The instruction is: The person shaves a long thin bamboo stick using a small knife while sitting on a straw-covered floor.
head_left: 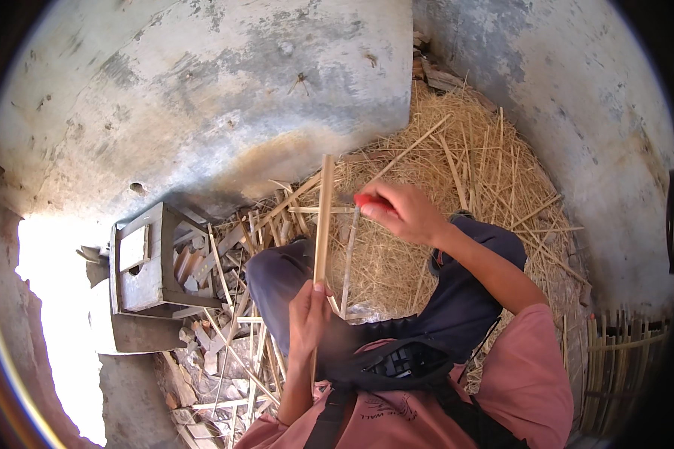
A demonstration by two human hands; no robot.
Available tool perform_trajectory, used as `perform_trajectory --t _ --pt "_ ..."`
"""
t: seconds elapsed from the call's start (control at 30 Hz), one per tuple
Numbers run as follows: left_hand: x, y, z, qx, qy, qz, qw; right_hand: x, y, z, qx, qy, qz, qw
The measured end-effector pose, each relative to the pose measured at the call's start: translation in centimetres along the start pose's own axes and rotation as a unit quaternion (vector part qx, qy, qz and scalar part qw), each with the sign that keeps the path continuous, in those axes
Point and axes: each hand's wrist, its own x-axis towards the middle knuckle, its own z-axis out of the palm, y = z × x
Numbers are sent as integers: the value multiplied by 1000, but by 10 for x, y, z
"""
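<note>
- You sit on a rough floor [127,389] against a stained, pitted plaster wall [202,97]; pale straw [472,172] is heaped in the far corner, and split offcuts [225,299] litter the floor by your knees.
- Your left hand [307,318] is closed round the lower end of a long bamboo strip [323,217], which stands nearly upright over your lap.
- Your right hand [401,212] is closed on a red-handled tool [368,200] beside the strip's upper part; its blade is too blurred to make out.
- Risk, as I judge it: the strip is thin, smooth and springy, so the tool may skid off along the grain toward your left fingers or your thigh.
- Split bamboo has sharp, fibrous edges; a slipping grip could mean splinters.
- A weathered grey wooden box [142,262] lies on its side near the floor's left edge; woven slats [614,352] stand at the right edge.
</note>
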Motion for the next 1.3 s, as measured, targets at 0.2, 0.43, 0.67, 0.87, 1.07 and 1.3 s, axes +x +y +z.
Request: perform_trajectory --t 0.2,0.43,0.67,0.87,1.07,1.3 --pt "6 10 5 -6 31 -4 999 -14 1 26 -60 -85 -85 991" --pt "8 17 11 -45 30 -24 998 -17 6 42 -84 -58 -132 986" --pt "13 7 7 -96 -18 -55 994 -21 6 47 -95 -50 -144 984" --pt "9 16 9 -86 -4 -62 994 -18 1 40 -62 -46 -118 990" --pt "2 23 14 -63 32 -53 996 -19 1 40 -67 -36 -113 991" --pt "-2 25 13 -42 54 -45 997 -16 -7 35 -102 -32 -100 989"
